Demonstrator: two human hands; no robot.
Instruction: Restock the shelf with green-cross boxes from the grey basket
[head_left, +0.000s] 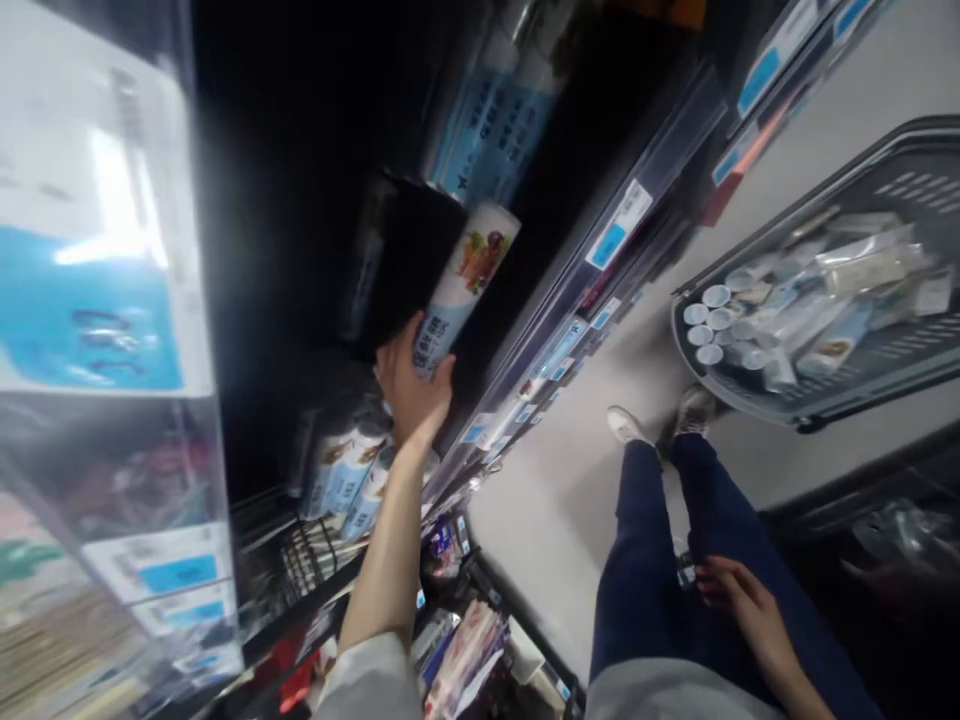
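My left hand [416, 385] reaches into a dark shelf, fingers and thumb wrapped round the lower end of a food-bag roll [466, 285]. This roll is a white and light-blue cylinder with a food picture, lying tilted. Beyond it, similar rolls in blue wrapping [491, 125] lie deeper in the shelf. More of the same kind [349, 470] rest beside my left wrist. Low in front of my thighs is my right hand [739, 600], its fingers curled in beside a small dark object [685, 568]; whether it grips that is unclear.
A grey shopping basket [810, 410] stands on the floor at right, holding several rolls and clear-wrapped packages. Shelf edges with price labels [619, 225] run diagonally beside my left arm. A large clear label holder [97, 250] fills the near left. Packaged goods [469, 655] sit below.
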